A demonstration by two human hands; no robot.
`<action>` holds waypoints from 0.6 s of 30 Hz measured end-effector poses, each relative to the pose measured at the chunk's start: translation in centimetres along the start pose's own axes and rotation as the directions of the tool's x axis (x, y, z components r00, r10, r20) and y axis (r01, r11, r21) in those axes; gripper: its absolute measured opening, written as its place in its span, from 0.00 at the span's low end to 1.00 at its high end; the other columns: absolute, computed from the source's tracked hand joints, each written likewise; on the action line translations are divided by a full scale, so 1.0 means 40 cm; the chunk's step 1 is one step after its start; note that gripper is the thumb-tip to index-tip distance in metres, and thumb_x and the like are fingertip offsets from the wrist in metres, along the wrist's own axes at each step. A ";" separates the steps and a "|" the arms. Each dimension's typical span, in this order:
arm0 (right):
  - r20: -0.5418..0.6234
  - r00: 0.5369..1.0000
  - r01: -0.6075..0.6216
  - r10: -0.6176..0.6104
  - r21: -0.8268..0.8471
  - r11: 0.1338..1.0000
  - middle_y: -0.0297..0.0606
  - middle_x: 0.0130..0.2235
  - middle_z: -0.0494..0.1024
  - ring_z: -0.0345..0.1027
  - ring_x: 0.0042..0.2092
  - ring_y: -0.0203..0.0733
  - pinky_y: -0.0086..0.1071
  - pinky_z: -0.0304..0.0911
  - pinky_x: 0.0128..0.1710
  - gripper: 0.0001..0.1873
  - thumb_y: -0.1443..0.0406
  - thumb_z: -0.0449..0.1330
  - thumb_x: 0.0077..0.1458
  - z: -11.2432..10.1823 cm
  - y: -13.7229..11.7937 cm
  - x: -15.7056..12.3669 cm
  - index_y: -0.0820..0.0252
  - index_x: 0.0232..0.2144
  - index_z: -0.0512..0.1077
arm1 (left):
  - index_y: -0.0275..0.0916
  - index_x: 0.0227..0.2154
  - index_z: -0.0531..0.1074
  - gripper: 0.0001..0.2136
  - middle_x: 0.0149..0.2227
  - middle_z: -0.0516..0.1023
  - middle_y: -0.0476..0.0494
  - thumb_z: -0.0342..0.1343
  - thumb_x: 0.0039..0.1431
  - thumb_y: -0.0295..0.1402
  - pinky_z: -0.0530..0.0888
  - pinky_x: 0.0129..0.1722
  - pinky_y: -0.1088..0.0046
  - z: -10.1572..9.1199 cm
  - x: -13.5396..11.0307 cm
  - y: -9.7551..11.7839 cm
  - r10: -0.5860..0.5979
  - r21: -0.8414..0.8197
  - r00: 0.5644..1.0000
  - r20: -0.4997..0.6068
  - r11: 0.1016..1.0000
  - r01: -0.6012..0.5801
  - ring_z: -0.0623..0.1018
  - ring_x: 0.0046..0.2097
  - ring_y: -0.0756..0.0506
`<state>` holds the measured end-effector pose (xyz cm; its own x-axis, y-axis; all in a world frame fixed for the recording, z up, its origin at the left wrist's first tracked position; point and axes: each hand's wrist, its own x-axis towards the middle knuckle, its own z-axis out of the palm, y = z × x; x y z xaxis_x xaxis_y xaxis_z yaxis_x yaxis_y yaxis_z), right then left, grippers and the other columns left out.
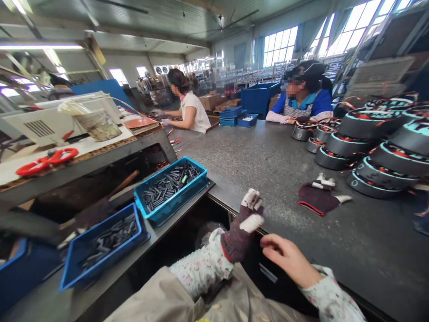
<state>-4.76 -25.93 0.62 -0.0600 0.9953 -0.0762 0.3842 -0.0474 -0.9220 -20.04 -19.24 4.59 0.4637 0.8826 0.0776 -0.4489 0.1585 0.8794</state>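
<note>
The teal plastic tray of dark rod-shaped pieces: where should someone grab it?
Take the teal plastic tray by its rim on the long front wall, coming from the near side, by the gloved left hand. That raised edge stands clear, while the pieces fill the middle.

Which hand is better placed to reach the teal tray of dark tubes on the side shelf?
Probably the left: the gloved left hand is raised, appears empty, and is on the tray's side. The teal tray lies beyond it. The bare right hand is farther right, with the left arm between it and the tray.
</note>
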 end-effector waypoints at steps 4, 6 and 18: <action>-0.046 0.980 0.189 -0.192 -0.063 0.980 0.39 0.27 0.77 0.71 0.30 0.43 0.34 0.67 0.32 0.32 0.42 0.50 0.71 0.082 0.041 -0.017 0.56 0.25 0.72 | 0.48 0.70 0.70 0.46 0.77 0.66 0.35 0.69 0.53 0.66 0.60 0.78 0.48 0.044 -0.017 0.016 -0.141 -0.360 0.990 0.025 0.922 0.140 0.66 0.77 0.30; -0.103 0.936 0.315 -0.336 -0.174 0.933 0.39 0.26 0.77 0.71 0.29 0.43 0.34 0.64 0.32 0.34 0.46 0.44 0.77 0.129 0.056 -0.032 0.57 0.25 0.72 | 0.46 0.69 0.72 0.45 0.75 0.69 0.33 0.68 0.54 0.67 0.59 0.78 0.46 0.047 -0.023 0.017 -0.145 -0.366 0.988 0.056 0.918 0.155 0.69 0.75 0.30; -0.541 0.767 -0.255 -0.345 -0.751 0.609 0.66 0.63 0.77 0.75 0.58 0.72 0.63 0.75 0.50 0.30 0.49 0.53 0.72 -0.262 0.205 0.141 0.64 0.54 0.83 | 0.44 0.65 0.75 0.44 0.69 0.76 0.30 0.71 0.51 0.65 0.66 0.72 0.44 -0.004 0.048 0.060 0.041 -0.177 0.996 -0.074 0.983 -0.054 0.75 0.70 0.29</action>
<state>7.71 -19.83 -3.39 0.3195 0.8257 0.4650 0.9412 -0.2195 -0.2569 -20.34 -17.09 6.77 0.3868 0.9188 0.0789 -0.6011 0.1863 0.7772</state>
